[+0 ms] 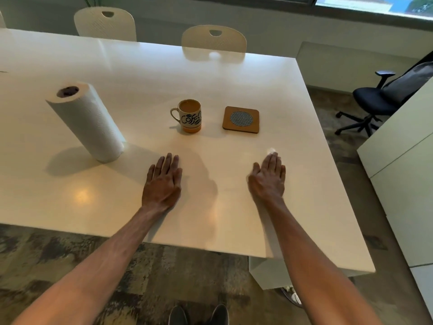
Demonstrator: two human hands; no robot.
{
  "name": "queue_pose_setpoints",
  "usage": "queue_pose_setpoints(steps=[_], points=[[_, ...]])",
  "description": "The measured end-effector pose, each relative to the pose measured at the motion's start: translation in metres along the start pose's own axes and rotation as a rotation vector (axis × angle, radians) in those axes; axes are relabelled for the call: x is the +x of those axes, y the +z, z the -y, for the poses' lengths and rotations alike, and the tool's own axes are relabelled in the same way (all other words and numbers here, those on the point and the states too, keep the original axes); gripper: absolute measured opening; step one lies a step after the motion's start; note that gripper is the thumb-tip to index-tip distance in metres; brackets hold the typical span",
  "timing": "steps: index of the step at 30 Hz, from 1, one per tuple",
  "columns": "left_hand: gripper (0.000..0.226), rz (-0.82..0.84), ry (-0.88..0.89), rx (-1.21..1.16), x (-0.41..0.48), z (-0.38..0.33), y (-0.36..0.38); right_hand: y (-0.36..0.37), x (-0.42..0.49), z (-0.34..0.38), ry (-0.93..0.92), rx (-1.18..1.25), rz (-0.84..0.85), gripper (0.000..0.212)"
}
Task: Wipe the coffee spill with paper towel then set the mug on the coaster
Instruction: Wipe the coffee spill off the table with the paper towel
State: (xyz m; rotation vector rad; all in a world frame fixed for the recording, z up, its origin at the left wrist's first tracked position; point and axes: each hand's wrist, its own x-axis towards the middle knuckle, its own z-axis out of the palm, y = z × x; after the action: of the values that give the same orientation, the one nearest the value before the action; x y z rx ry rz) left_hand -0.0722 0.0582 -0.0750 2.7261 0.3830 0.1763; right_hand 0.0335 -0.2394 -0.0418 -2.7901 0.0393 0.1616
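A white and orange mug (189, 116) lettered "Coffee" stands upright on the white table (140, 73), filled with light brown coffee, its handle pointing left. Just right of it lies a square cork coaster (241, 119) with a grey woven round centre, nothing on it. A paper towel roll (86, 121) stands on end at the left. My left hand (164, 181) lies flat on the table, palm down, in front of the mug. My right hand (268, 177) lies flat too, in front of the coaster. A small whitish spot (271, 150) sits at my right fingertips. No brown spill shows on the tabletop.
Two cream chairs (105, 24) (214, 39) stand at the table's far side. A black office chair (379, 102) is off to the right, beside a white counter (403, 160). The table's right edge runs close to my right arm.
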Motion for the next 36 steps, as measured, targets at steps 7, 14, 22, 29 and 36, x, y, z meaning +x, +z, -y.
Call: queue_pose_setpoints(steps=[7,14,22,29,36], points=[[0.064,0.006,-0.006,-0.011,0.001,-0.001,-0.004,0.011,0.027,0.050,-0.192,-0.004,0.116,0.072],[0.062,0.012,0.000,-0.007,0.001,-0.002,-0.005,0.044,-0.027,0.089,-0.484,-0.051,0.197,0.073],[0.058,0.032,-0.043,-0.114,0.003,-0.004,-0.007,0.057,-0.051,0.092,-0.602,0.149,-0.047,0.074],[0.053,-0.080,-0.103,-0.393,0.019,-0.010,-0.014,0.044,-0.027,0.107,-0.640,0.222,-0.149,0.046],[0.055,-0.165,-0.100,-0.472,0.074,-0.003,-0.024,0.041,0.013,0.141,-0.375,0.492,-0.195,0.019]])
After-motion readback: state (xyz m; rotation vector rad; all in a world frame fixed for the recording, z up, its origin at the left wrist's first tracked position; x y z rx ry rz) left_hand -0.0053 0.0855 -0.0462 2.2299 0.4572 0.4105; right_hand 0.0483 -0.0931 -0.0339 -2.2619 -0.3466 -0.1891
